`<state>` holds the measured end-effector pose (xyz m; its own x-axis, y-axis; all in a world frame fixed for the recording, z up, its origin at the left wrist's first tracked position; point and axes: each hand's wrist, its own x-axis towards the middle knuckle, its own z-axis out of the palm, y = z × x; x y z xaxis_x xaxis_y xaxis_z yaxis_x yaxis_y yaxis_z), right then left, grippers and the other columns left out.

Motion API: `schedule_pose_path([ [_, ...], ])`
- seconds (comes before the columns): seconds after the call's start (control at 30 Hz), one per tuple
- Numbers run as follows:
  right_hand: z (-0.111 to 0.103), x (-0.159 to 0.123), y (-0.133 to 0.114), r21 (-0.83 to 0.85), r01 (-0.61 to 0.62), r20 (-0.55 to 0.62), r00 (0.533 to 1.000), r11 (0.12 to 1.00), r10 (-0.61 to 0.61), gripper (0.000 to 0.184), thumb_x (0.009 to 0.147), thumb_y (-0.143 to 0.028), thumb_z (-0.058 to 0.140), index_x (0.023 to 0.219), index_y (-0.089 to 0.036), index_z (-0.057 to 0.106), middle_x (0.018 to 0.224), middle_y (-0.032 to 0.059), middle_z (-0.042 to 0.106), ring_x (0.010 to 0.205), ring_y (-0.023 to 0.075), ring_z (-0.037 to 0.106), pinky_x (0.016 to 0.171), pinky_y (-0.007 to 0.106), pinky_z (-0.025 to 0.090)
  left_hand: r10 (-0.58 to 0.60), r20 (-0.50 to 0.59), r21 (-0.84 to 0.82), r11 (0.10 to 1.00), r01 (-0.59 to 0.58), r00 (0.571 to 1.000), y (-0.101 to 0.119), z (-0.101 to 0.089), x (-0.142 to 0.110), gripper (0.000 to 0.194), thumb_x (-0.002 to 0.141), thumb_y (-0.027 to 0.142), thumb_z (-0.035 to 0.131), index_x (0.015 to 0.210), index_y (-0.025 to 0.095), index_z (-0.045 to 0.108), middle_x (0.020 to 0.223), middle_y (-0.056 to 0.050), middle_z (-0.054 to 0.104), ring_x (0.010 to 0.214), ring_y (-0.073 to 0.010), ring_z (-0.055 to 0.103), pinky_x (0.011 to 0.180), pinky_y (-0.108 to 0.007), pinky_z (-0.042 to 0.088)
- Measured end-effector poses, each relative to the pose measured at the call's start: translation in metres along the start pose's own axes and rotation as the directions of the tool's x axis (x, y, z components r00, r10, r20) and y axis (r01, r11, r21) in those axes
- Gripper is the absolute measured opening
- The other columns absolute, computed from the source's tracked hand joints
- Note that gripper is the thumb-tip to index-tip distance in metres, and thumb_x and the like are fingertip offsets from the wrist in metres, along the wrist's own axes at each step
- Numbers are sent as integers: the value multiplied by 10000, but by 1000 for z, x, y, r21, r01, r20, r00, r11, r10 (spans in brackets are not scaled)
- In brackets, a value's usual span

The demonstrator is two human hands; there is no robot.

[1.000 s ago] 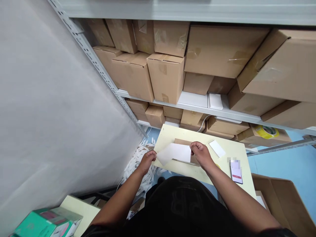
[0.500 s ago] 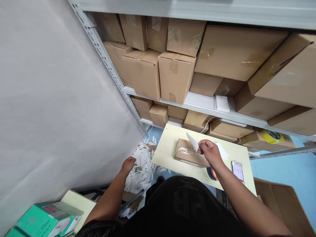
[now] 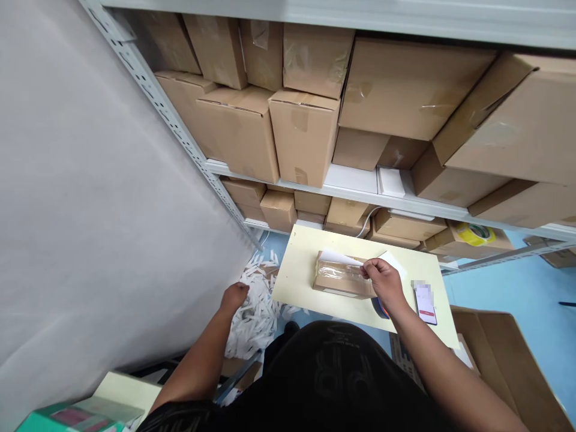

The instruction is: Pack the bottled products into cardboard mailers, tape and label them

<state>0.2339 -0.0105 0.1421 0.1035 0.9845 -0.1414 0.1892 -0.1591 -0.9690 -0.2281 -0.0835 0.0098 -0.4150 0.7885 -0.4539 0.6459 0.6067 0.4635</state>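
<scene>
My right hand (image 3: 382,279) pinches the corner of a white paper label (image 3: 338,258), held tilted above a small brown cardboard box (image 3: 342,281). Clear tape runs over the box's top, and the box lies on a pale yellow table (image 3: 288,282). Beside that hand, a second white sheet (image 3: 393,263) lies on the tabletop. A roll of tape (image 3: 380,308) stands partly hidden behind my right wrist. My left hand (image 3: 234,297) is closed, left of the table and above a heap of white paper strips (image 3: 256,324); whatever its fingers hold is hidden.
A phone (image 3: 424,302) lies at the table's right side. Behind stand metal shelves (image 3: 351,193) packed with cardboard boxes (image 3: 306,135), with yellow tape (image 3: 476,234) on one. A grey wall (image 3: 112,228) rises at left. An open carton (image 3: 504,354) sits at lower right.
The label has tipped from nearly upright to a flatter slant over the box, still in my right hand. The view has shifted slightly; my left hand stays closed in about the same place.
</scene>
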Motion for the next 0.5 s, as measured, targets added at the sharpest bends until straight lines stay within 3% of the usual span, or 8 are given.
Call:
schedule_pose_path([
  [0.1, -3, -5, 5, -34, 23, -58, 998, 999, -25, 281, 831, -483, 709, 773, -208, 719, 753, 26, 719, 758, 202, 643, 773, 326, 498, 114, 128, -209, 974, -85, 985, 61, 22, -14, 266, 883, 408, 545, 904, 196, 704, 891, -89, 767, 873, -275, 743, 754, -334, 550],
  [0.17, -5, -9, 9, -61, 26, -101, 994, 998, -33, 274, 826, -474, 709, 798, -203, 736, 791, 33, 734, 790, 210, 654, 788, 330, 497, 213, 214, -327, 935, -135, 954, 107, 36, -31, 360, 906, 492, 529, 978, 188, 706, 965, -88, 774, 866, -235, 748, 732, -306, 560],
  [0.23, -7, -14, 14, -85, 25, -141, 989, 996, -37, 269, 818, -467, 712, 832, -201, 754, 827, 41, 750, 800, 215, 661, 782, 331, 502, 305, 312, -435, 888, -150, 900, 152, 47, -49, 519, 936, 634, 457, 977, 183, 711, 930, -89, 773, 794, -201, 745, 676, -287, 559],
  [0.3, -9, -19, 19, -102, 30, -168, 985, 994, -47, 272, 813, -462, 712, 862, -200, 767, 848, 48, 760, 798, 218, 668, 770, 332, 511, 379, 427, -633, 773, -28, 821, 192, 53, -64, 614, 905, 721, 484, 932, 146, 699, 869, -114, 754, 708, -189, 720, 611, -282, 532],
  [0.4, -12, -26, 28, -112, 44, -187, 980, 993, -64, 276, 806, -456, 717, 898, -203, 775, 867, 53, 768, 799, 221, 681, 770, 338, 527, 407, 424, -727, 686, 35, 809, 233, 56, -76, 563, 837, 703, 634, 852, 142, 678, 764, -79, 717, 616, -150, 667, 553, -247, 479],
  [0.5, -15, -31, 37, -103, 57, -193, 978, 993, -76, 276, 798, -446, 723, 922, -204, 772, 866, 50, 764, 797, 220, 686, 780, 346, 538, 408, 390, -718, 696, -5, 826, 249, 60, -78, 427, 765, 567, 771, 805, 158, 655, 739, -55, 712, 604, -139, 649, 545, -235, 455],
])
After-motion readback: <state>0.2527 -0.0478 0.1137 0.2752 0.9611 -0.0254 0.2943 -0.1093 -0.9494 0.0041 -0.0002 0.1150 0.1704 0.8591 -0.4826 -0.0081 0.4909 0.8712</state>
